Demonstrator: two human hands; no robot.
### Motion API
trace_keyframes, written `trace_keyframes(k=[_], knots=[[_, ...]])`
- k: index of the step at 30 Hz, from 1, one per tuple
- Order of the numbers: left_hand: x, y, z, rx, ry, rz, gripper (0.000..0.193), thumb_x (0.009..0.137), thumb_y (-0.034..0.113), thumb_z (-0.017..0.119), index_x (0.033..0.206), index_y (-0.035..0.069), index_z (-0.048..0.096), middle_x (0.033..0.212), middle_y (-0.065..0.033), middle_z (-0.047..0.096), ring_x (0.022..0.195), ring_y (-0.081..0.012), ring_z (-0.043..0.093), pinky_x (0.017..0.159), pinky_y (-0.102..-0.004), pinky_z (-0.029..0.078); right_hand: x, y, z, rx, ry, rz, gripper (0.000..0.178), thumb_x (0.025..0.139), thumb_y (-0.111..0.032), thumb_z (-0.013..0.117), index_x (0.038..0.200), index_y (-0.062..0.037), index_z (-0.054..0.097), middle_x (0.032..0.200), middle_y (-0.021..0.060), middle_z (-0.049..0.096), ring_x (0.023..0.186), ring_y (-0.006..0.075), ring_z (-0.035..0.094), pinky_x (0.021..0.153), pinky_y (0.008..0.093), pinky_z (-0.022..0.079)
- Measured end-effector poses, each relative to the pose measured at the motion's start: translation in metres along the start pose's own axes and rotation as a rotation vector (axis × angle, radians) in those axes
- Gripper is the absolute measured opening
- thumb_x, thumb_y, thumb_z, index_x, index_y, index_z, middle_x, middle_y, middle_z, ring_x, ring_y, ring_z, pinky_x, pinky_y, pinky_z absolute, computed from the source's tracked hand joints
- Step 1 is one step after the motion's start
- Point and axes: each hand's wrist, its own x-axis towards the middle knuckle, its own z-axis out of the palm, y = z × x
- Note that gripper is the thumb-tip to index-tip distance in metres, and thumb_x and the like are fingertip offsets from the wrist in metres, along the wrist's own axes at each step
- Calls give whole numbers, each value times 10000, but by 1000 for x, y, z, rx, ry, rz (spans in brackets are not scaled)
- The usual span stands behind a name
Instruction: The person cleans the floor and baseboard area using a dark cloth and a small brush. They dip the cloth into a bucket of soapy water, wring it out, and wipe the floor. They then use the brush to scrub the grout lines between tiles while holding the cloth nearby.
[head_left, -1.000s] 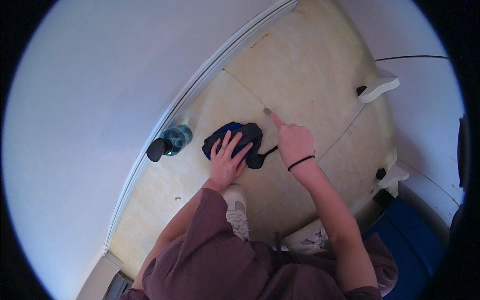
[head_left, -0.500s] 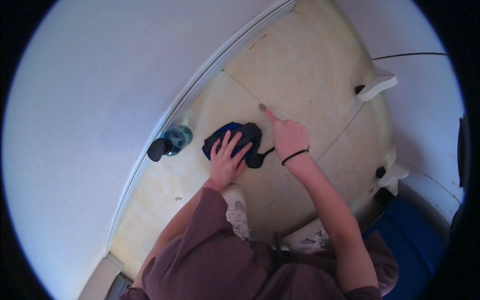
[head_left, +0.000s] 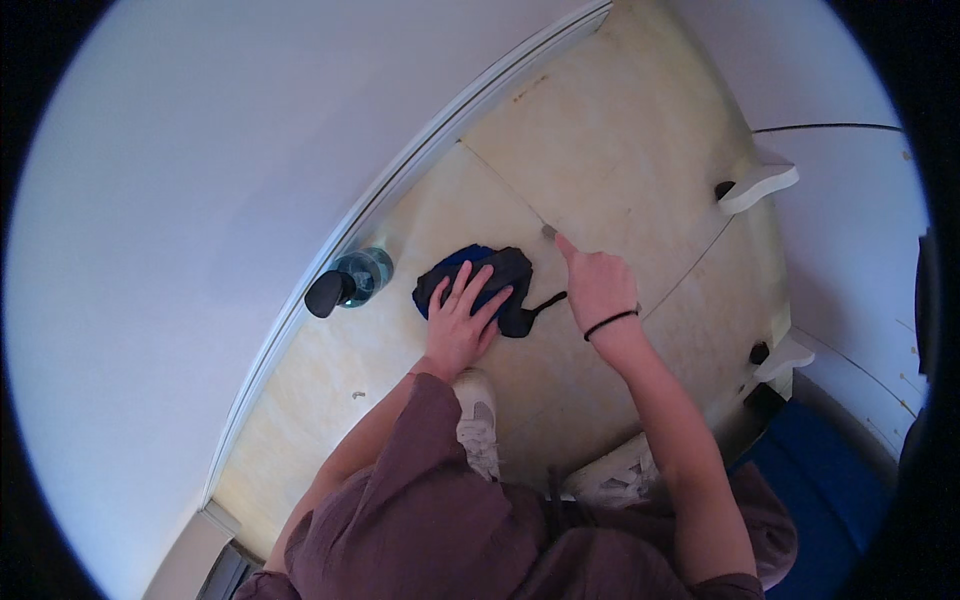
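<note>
My left hand (head_left: 463,322) lies with spread fingers on a folded dark grey and blue cloth (head_left: 512,268), which rests on the floor and has a thin black loop at its right side. To its right, my right hand (head_left: 601,290), with a black band at the wrist, has its index finger stretched forward and the other fingers curled. Just past that fingertip shows the grey-brown end of a small tool (head_left: 549,231), touching the floor at a tile joint. The rest of the tool is hidden under my hand, so its kind is unclear.
A clear teal bottle (head_left: 368,272) with a black pump top stands left of the cloth, by the wall's baseboard (head_left: 400,160). White furniture feet (head_left: 765,187) stand at the right. My light shoe (head_left: 478,425) is just behind my left hand. A blue object (head_left: 820,490) sits lower right.
My right hand and the small tool have moved right and a little nearer along the tile joint. My left hand stays on the cloth. The whole view has shifted slightly.
</note>
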Motion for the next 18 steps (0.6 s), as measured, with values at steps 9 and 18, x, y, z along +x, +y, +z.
trace_keyframes(k=[9, 18], knots=[[0, 0, 0, -3, 21, -4, 556, 735, 185, 717, 1276, 268, 615, 1483, -60, 412, 1406, -284, 345, 1073, -506, 294, -5, 5, -2, -2, -92, -26, 466, 935, -112, 457, 1386, -223, 503, 783, 153, 691, 733, 317, 692, 619, 446, 546], [-1, -1, 0, -3, 19, -3, 579, 725, 176, 719, 1284, 278, 609, 1488, -57, 408, 1410, -277, 341, 1081, -502, 281, 9, -3, -5, 52, -48, -46, 429, 947, -134, 451, 1356, -223, 543, 799, 160, 688, 762, 325, 691, 643, 442, 550]])
